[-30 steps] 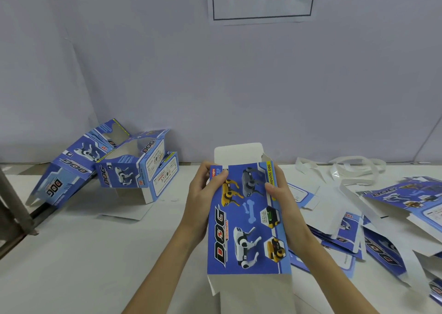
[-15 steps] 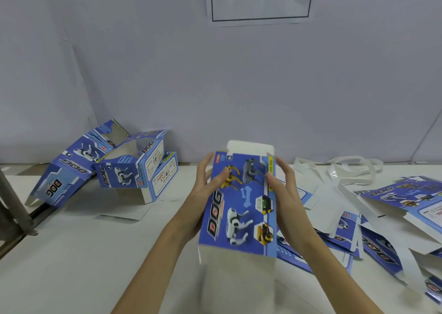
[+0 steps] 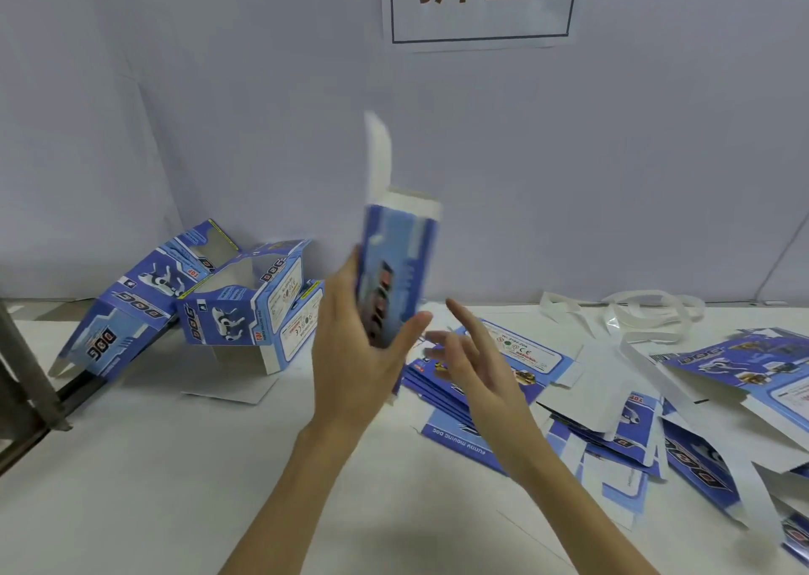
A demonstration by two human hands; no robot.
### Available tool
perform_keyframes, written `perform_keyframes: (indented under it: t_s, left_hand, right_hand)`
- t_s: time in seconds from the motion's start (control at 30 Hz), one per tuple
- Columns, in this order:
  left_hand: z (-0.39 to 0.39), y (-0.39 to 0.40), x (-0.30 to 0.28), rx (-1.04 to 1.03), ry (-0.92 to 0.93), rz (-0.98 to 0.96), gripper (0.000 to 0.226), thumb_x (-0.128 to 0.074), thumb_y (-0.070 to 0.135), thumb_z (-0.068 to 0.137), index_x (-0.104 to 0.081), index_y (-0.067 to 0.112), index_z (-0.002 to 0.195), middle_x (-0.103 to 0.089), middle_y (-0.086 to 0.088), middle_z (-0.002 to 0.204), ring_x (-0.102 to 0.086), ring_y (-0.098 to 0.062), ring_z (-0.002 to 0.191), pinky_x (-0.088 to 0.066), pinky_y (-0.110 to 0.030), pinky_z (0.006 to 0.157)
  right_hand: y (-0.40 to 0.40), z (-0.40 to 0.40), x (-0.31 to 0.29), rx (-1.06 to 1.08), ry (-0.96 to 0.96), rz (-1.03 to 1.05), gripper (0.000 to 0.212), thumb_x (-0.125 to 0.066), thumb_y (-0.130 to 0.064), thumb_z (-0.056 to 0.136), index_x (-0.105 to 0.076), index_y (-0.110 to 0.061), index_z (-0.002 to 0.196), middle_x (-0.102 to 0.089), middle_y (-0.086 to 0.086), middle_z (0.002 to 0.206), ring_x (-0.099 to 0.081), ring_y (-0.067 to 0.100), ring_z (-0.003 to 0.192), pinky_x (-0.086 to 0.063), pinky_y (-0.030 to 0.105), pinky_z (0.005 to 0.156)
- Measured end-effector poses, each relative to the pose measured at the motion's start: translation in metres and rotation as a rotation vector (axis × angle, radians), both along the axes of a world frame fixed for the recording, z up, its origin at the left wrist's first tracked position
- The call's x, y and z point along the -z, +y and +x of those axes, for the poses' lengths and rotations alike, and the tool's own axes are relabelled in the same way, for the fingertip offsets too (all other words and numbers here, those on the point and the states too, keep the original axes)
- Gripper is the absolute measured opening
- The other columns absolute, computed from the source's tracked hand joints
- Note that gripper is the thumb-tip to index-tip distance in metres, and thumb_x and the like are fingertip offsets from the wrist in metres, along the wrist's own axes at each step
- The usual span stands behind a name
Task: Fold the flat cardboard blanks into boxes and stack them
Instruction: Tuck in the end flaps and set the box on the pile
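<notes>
Left hand (image 3: pixel 350 351) holds a blue printed box (image 3: pixel 396 268) upright above the worktop (image 3: pixel 175 487), thumb hooked round its lower right edge and fingers behind it; the box is motion-blurred, so the print cannot be read. A white flap (image 3: pixel 378 154) stands up from its top left side, and a second white flap edge shows along the top opening. Right hand (image 3: pixel 473 369) is free, just beside the box to its right, fingers spread and fairly straight, gripping nothing; the two hands are apart, not touching. Below and to the right of the right hand, a loose pile of flat blanks (image 3: pixel 516 382) lies on the worktop, blue faces and white undersides mixed, overlapping one another and reaching to the right edge of view. Behind the pile, near the wall (image 3: pixel 569 180), lie white strips (image 3: pixel 634 316), curled and tangled. At left, folded boxes (image 3: pixel 210 303) sit against the wall: one tilted with its lower end on the worktop, another leaning on it with a cut-out window facing up, a third partly hidden behind. A dark metal frame (image 3: pixel 22 382) enters at the far left edge. A white sign (image 3: pixel 481 1) with two large brown characters hangs on the wall above.
</notes>
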State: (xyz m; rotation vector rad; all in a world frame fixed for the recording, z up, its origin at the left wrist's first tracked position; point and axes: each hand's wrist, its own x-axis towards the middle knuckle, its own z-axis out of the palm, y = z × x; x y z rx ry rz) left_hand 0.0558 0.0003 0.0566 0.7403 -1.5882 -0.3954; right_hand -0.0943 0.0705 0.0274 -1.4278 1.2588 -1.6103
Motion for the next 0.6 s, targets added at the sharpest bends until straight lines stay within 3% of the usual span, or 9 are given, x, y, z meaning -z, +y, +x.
perform_keyframes:
  t_s: [0.07, 0.13, 0.2, 0.3, 0.4, 0.5, 0.53, 0.6]
  left_hand:
    - [-0.007, 0.004, 0.003, -0.05, -0.221, -0.201, 0.056, -0.053, 0.056, 0.103, -0.047, 0.029, 0.152, -0.052, 0.012, 0.147, -0.052, -0.014, 0.134, -0.05, -0.042, 0.103]
    - [-0.015, 0.008, 0.007, -0.037, -0.339, -0.343, 0.044, -0.05, 0.035, 0.109, -0.054, 0.02, 0.15, -0.056, 0.006, 0.147, -0.053, -0.015, 0.134, -0.049, -0.043, 0.104]
    - [-0.019, 0.009, 0.01, 0.063, -0.376, -0.373, 0.041, -0.057, 0.016, 0.106, -0.058, 0.016, 0.147, -0.059, 0.005, 0.145, -0.054, -0.015, 0.133, -0.051, -0.042, 0.104]
    - [-0.019, 0.007, 0.014, 0.196, -0.395, -0.286, 0.037, -0.061, 0.004, 0.101, -0.065, 0.01, 0.138, -0.061, 0.0, 0.141, -0.056, -0.011, 0.132, -0.056, -0.038, 0.101]
    - [-0.019, 0.006, 0.013, 0.179, -0.338, -0.153, 0.039, -0.066, 0.017, 0.102, -0.062, 0.017, 0.14, -0.054, 0.0, 0.146, -0.05, -0.007, 0.136, -0.055, -0.028, 0.103]
    - [-0.013, 0.0, 0.006, 0.118, -0.282, 0.103, 0.07, -0.067, 0.054, 0.091, -0.041, 0.038, 0.154, -0.039, 0.014, 0.154, -0.037, 0.001, 0.141, -0.04, -0.012, 0.108]
    - [-0.008, -0.003, 0.004, 0.136, -0.259, 0.219, 0.08, -0.068, 0.062, 0.086, -0.034, 0.044, 0.156, -0.038, 0.018, 0.155, -0.038, 0.002, 0.139, -0.036, -0.013, 0.106]
    - [0.001, -0.008, 0.0, 0.326, -0.162, 0.465, 0.085, -0.072, 0.065, 0.083, -0.028, 0.056, 0.155, -0.048, 0.017, 0.153, -0.053, 0.0, 0.13, -0.044, -0.017, 0.101]
  right_hand:
    - [0.001, 0.002, -0.002, -0.131, -0.162, 0.052, 0.082, -0.071, -0.08, 0.077, -0.044, -0.048, 0.147, -0.072, -0.011, 0.131, -0.068, 0.011, 0.124, -0.057, 0.029, 0.101]
    - [0.0, 0.001, -0.003, -0.09, -0.269, 0.056, 0.094, -0.086, -0.078, 0.06, -0.049, -0.044, 0.139, -0.073, -0.008, 0.128, -0.07, 0.015, 0.122, -0.06, 0.033, 0.098]
    - [-0.004, -0.004, -0.002, 0.018, -0.384, 0.067, 0.097, -0.095, -0.066, 0.054, -0.053, -0.036, 0.137, -0.075, -0.003, 0.123, -0.072, 0.02, 0.117, -0.062, 0.042, 0.096]
    - [-0.009, -0.023, -0.003, 0.131, -0.481, 0.058, 0.08, -0.089, -0.049, 0.062, -0.057, -0.032, 0.133, -0.077, -0.006, 0.117, -0.075, 0.016, 0.108, -0.065, 0.039, 0.085]
    - [-0.012, -0.046, -0.004, 0.136, -0.489, 0.104, 0.071, -0.082, -0.041, 0.07, -0.054, -0.032, 0.134, -0.075, -0.004, 0.122, -0.076, 0.014, 0.104, -0.063, 0.037, 0.082]
    - [-0.011, -0.064, -0.005, 0.006, -0.49, 0.164, 0.072, -0.078, -0.034, 0.08, -0.045, -0.037, 0.145, -0.073, 0.0, 0.13, -0.076, 0.02, 0.108, -0.065, 0.038, 0.074]
    - [-0.01, -0.066, -0.004, -0.037, -0.501, 0.19, 0.078, -0.081, -0.034, 0.083, -0.04, -0.043, 0.148, -0.073, 0.001, 0.131, -0.076, 0.023, 0.109, -0.065, 0.04, 0.071]
    - [-0.012, -0.067, -0.001, -0.102, -0.496, 0.23, 0.084, -0.084, -0.036, 0.086, -0.034, -0.057, 0.149, -0.07, 0.0, 0.136, -0.075, 0.027, 0.113, -0.065, 0.041, 0.069]
